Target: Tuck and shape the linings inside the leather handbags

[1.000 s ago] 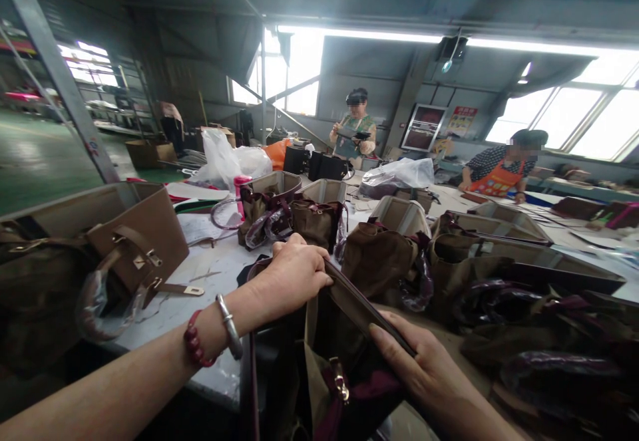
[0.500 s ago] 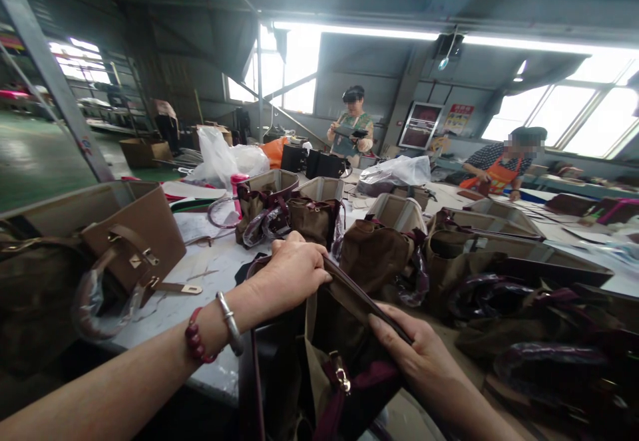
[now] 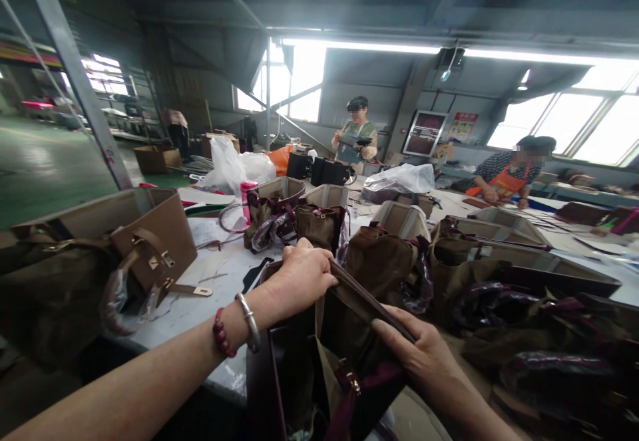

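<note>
A dark handbag (image 3: pixel 299 354) with maroon edges and a brown lining stands close in front of me, its mouth facing up. My left hand (image 3: pixel 307 269) is closed over the far corner of its rim, fingers curled inward. Along the same rim, farther right, my right hand (image 3: pixel 412 338) pinches the edge between thumb and fingers. A gold clasp (image 3: pixel 353 381) on a maroon strap shows at the bag's near side. The bag's lower part is lost in shadow.
A tan handbag (image 3: pixel 154 248) with a wrapped handle is at the left. Several brown and maroon bags (image 3: pixel 384 261) crowd the white table (image 3: pixel 200 341) ahead and to the right. Two people work across the table, near a pink bottle (image 3: pixel 246 198) and clear plastic (image 3: pixel 399 181).
The whole view has shifted slightly, so the scene sits a little lower and farther right. Both hands keep their hold on the bag's rim.
</note>
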Demonstrator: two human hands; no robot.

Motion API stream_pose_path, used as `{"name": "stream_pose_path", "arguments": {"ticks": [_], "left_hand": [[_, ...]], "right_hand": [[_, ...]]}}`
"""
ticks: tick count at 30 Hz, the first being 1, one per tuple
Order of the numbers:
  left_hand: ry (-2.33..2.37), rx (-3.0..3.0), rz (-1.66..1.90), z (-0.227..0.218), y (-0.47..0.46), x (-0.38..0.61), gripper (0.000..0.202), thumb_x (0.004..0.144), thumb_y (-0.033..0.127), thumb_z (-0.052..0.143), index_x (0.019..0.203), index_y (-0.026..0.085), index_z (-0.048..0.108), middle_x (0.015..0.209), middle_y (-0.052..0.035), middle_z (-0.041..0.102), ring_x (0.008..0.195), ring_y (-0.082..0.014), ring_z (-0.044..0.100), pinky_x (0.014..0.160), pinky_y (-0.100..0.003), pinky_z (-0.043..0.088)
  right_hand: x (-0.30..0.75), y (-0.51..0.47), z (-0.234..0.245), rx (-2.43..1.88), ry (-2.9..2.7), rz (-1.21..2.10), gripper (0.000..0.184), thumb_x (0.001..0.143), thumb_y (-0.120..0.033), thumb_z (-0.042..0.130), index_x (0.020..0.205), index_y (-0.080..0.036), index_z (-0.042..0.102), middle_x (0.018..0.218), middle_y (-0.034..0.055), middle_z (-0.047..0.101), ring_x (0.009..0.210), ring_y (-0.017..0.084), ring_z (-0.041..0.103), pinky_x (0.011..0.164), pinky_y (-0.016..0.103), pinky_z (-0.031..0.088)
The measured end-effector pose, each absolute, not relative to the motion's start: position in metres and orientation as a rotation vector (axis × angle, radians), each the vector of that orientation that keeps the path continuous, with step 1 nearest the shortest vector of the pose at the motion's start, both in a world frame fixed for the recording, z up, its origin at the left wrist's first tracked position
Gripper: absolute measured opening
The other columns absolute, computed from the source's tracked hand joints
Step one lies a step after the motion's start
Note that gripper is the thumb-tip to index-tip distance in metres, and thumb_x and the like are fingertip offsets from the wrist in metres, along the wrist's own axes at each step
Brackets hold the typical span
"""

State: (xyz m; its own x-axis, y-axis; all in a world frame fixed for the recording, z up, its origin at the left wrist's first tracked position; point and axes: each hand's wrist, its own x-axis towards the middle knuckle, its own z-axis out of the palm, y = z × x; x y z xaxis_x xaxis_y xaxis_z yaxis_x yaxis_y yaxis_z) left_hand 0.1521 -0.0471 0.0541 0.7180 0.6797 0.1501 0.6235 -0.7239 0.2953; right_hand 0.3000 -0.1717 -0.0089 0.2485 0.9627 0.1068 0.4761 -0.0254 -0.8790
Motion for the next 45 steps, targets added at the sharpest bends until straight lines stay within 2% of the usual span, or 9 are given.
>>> {"name": "stream_pose_path", "arguments": {"ticks": [3,8,13,17,21,29,34,39,45], "left_hand": [[1.047,2.702,0.371,0.054,-0.047,0.151,0.016,0.072,0.026,0.050,0.063,0.019,0.061,0.082,0.0003,0.062,0.085,-0.0187,0.045,0.072,-0.029,0.031],[1.041,2.675,0.407,0.052,-0.047,0.148,0.015,0.071,0.026,0.050,0.063,0.019,0.060,0.079,-0.0001,0.062,0.086,-0.0194,0.044,0.073,-0.030,0.031],[1.038,2.633,0.426,0.051,-0.045,0.147,0.013,0.069,0.025,0.053,0.061,0.019,0.059,0.077,-0.0004,0.061,0.086,-0.0188,0.045,0.074,-0.029,0.032],[1.032,2.625,0.436,0.050,-0.044,0.146,0.013,0.069,0.025,0.052,0.060,0.019,0.060,0.076,-0.0012,0.061,0.087,-0.0198,0.045,0.073,-0.031,0.032],[1.019,2.630,0.459,0.047,-0.043,0.145,0.011,0.069,0.025,0.053,0.063,0.019,0.061,0.077,-0.0022,0.061,0.087,-0.0208,0.045,0.073,-0.032,0.032],[1.026,2.615,0.473,0.046,-0.040,0.144,0.011,0.068,0.025,0.053,0.062,0.018,0.060,0.082,-0.0035,0.060,0.085,-0.0206,0.046,0.072,-0.032,0.032],[1.016,2.615,0.483,0.048,-0.040,0.145,0.013,0.068,0.023,0.050,0.059,0.018,0.058,0.076,-0.0037,0.060,0.087,-0.0221,0.045,0.071,-0.033,0.031],[1.005,2.624,0.475,0.046,-0.036,0.146,0.014,0.069,0.024,0.050,0.060,0.018,0.059,0.074,-0.0028,0.061,0.089,-0.0227,0.044,0.070,-0.033,0.031],[0.918,2.800,0.451,0.044,-0.038,0.132,0.015,0.068,0.021,0.049,0.063,0.018,0.062,0.091,-0.0030,0.060,0.093,-0.0256,0.042,0.074,-0.040,0.030]], "right_hand": [[0.301,-0.176,-0.003,-1.684,-1.382,0.683,0.052,0.074,-0.048,0.050,0.111,-0.011,0.053,0.110,0.0113,0.056,0.098,0.025,0.052,0.088,0.035,0.039],[0.292,-0.186,0.013,-1.655,-1.549,0.711,0.048,0.082,-0.046,0.039,0.116,-0.014,0.050,0.113,0.0092,0.054,0.105,0.024,0.048,0.091,0.036,0.035],[0.292,-0.185,0.014,-1.640,-1.588,0.692,0.046,0.083,-0.046,0.034,0.104,-0.014,0.060,0.095,0.0078,0.063,0.088,0.025,0.056,0.078,0.031,0.044],[0.296,-0.183,0.007,-1.711,-1.644,0.639,0.045,0.083,-0.046,0.034,0.103,-0.014,0.059,0.080,0.0062,0.063,0.074,0.021,0.057,0.072,0.028,0.045],[0.295,-0.182,0.007,-1.754,-1.697,0.609,0.043,0.083,-0.044,0.033,0.101,-0.014,0.058,0.072,0.0039,0.060,0.068,0.019,0.055,0.069,0.026,0.044],[0.293,-0.163,0.031,-1.757,-1.720,0.888,0.039,0.079,-0.049,0.039,0.068,-0.014,0.052,0.058,-0.0021,0.042,0.052,0.010,0.037,0.046,0.019,0.033],[0.296,-0.137,0.033,-1.762,-1.780,1.015,0.036,0.079,-0.047,0.040,0.069,-0.013,0.050,0.058,-0.0037,0.035,0.051,0.008,0.029,0.047,0.020,0.029],[0.292,-0.121,0.030,-1.796,-1.788,0.943,0.032,0.079,-0.042,0.039,0.068,-0.013,0.049,0.057,-0.0031,0.035,0.051,0.009,0.029,0.045,0.020,0.026],[0.292,-0.123,0.029,-1.820,-1.837,0.829,0.028,0.078,-0.036,0.038,0.063,-0.014,0.047,0.056,-0.0027,0.036,0.052,0.010,0.032,0.048,0.022,0.027]]}}
